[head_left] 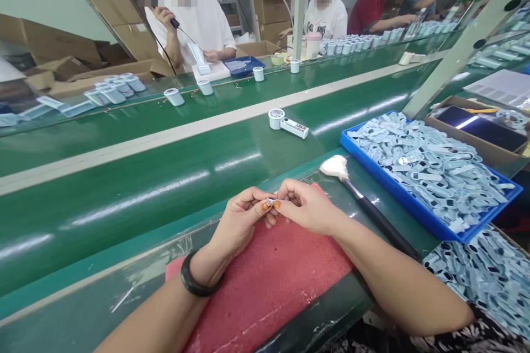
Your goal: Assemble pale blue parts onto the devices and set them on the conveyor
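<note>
Fingers [276, 203] of left hand [240, 220] and right hand [308, 207] pinching a small pale part [270, 201] above red foam pad [269, 281], mid-handling; likely needing steady grip beside brush [364, 204]

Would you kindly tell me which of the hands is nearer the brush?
Right. The right hand sits just left of the brush; the left hand lies farther left.

Bright, even overhead light fell on the scene; long glare streaks shone on the green conveyor belt [174, 176], lines bowed at the edges, faces were blurred
</note>
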Available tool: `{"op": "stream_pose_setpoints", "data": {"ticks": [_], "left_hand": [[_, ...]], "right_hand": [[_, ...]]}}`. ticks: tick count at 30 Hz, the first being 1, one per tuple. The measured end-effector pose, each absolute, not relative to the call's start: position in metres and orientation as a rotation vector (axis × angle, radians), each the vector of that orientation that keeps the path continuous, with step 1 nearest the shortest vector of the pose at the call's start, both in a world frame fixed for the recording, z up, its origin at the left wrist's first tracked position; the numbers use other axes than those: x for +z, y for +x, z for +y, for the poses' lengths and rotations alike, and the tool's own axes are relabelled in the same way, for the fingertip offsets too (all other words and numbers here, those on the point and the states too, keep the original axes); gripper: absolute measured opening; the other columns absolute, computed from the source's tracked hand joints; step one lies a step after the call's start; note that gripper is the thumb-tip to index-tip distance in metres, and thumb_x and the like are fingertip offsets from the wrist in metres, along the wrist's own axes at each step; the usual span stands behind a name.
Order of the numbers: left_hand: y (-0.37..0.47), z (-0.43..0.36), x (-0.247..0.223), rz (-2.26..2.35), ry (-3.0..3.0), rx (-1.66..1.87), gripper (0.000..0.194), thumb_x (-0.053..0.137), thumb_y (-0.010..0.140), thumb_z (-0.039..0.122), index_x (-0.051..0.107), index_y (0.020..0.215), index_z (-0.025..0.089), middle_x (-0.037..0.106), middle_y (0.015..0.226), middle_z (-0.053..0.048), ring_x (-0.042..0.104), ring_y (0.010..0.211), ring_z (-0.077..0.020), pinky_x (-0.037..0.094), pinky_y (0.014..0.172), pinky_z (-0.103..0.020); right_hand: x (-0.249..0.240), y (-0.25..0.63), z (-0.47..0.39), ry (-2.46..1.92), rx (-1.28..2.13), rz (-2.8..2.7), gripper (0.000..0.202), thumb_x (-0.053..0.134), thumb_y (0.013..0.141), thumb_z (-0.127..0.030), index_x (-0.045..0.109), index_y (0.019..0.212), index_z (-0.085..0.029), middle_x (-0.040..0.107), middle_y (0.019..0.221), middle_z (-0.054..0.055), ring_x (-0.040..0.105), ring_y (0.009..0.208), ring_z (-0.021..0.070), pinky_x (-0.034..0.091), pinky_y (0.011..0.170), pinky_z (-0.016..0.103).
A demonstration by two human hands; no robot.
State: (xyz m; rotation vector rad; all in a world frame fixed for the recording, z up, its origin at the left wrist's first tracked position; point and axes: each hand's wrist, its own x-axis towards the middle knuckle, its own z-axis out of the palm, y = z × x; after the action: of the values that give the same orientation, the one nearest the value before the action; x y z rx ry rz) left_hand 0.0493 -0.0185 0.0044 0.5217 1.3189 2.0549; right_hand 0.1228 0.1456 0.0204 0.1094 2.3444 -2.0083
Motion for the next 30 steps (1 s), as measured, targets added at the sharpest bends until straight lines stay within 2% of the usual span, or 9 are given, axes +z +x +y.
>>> {"op": "stream_pose_setpoints", "data": {"ticks": [3, 9, 16, 24, 30], "left_hand": [[0.0485, -0.0195, 0.0045, 1.304, 0.511, 2.057, 0.022, 0.088, 0.076, 0.035, 0.077, 0.084, 0.018, 0.075, 0.069, -0.004, 0.066, 0.054, -0.0103, 0.052, 0.051, -0.016], [0.0478, -0.0203, 0.0034, 1.328, 0.562, 2.041, 0.020, 0.087, 0.078, 0.034, 0.078, 0.086, 0.018, 0.074, 0.067, -0.003, 0.066, 0.054, -0.0096, 0.054, 0.054, -0.016], [0.0495, -0.0203, 0.0034, 1.286, 0.532, 2.057, 0.019, 0.088, 0.076, 0.034, 0.078, 0.084, 0.020, 0.076, 0.070, -0.003, 0.067, 0.055, -0.0107, 0.055, 0.053, -0.017], [0.0484, -0.0212, 0.0040, 1.199, 0.442, 2.029, 0.023, 0.090, 0.074, 0.036, 0.078, 0.085, 0.020, 0.075, 0.069, -0.002, 0.066, 0.053, -0.0094, 0.054, 0.050, -0.015], [0.0484, -0.0216, 0.0040, 1.207, 0.453, 2.017, 0.022, 0.090, 0.074, 0.036, 0.078, 0.084, 0.020, 0.075, 0.068, -0.003, 0.066, 0.052, -0.0093, 0.054, 0.050, -0.015]], "right_hand": [[0.0199, 0.1226, 0.1466, 0.068, -2.032, 2.327, 0.014, 0.060, 0.087, -0.033, 0.055, 0.084, -0.021, 0.066, 0.081, 0.001, 0.058, 0.069, 0.0152, 0.043, 0.062, 0.031], [0.0205, 0.1225, 0.1449, 0.071, -2.048, 2.333, 0.022, 0.062, 0.087, -0.038, 0.049, 0.081, -0.022, 0.066, 0.074, 0.000, 0.057, 0.067, 0.0152, 0.042, 0.062, 0.030], [0.0176, 0.1209, 0.1472, 0.050, -2.058, 2.315, 0.010, 0.059, 0.085, -0.029, 0.054, 0.082, -0.021, 0.066, 0.078, 0.000, 0.057, 0.069, 0.0156, 0.042, 0.063, 0.031], [0.0183, 0.1220, 0.1460, 0.051, -2.153, 2.204, 0.014, 0.057, 0.088, -0.032, 0.052, 0.082, -0.021, 0.066, 0.079, 0.001, 0.060, 0.072, 0.0164, 0.046, 0.066, 0.032], [0.0189, 0.1224, 0.1463, 0.066, -2.064, 2.276, 0.015, 0.059, 0.087, -0.033, 0.052, 0.082, -0.021, 0.066, 0.080, 0.002, 0.058, 0.073, 0.0171, 0.044, 0.065, 0.032]]}}
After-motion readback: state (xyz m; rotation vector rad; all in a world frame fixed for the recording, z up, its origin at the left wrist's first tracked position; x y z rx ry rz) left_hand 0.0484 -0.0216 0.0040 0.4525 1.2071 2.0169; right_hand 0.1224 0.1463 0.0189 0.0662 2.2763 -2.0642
